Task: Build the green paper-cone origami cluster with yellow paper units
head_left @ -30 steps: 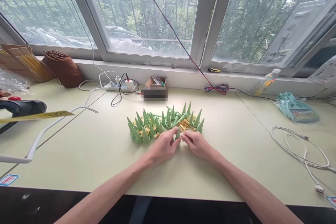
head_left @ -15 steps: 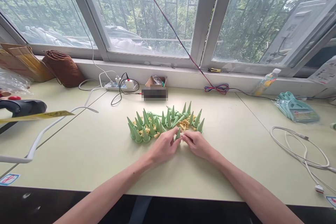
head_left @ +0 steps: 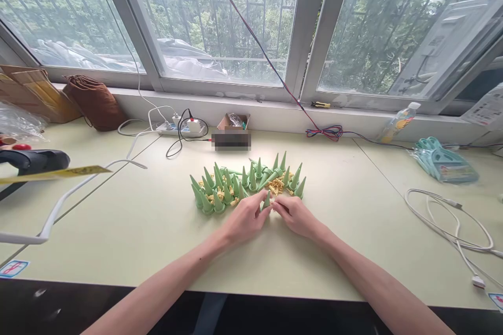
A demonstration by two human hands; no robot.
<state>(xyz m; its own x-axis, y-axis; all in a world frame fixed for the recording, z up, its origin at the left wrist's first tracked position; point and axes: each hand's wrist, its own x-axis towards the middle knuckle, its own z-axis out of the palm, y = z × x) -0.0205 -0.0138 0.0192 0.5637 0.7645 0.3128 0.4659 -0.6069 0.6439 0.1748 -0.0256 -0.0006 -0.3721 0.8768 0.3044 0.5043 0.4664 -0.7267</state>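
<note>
My left hand (head_left: 250,214) is closed around a green cone-shaped piece (head_left: 267,200), its tip pointing up between thumb and fingers. Close against it on the right, my right hand (head_left: 294,213) is pinched at the cone's side. Whatever lies between those fingertips is too small to make out. Just beyond the hands stand several more green cones (head_left: 219,204) on round collars, with some others lying on their sides. Small yellow-tan pieces (head_left: 276,185) are heaped among them.
A power strip (head_left: 181,128) with cables and a small open box (head_left: 234,121) are at the back. A bottle (head_left: 401,123), teal packaged items (head_left: 444,162) and a white cable (head_left: 458,230) lie right. A brown pouch (head_left: 93,102) and yellow strip (head_left: 58,174) are left.
</note>
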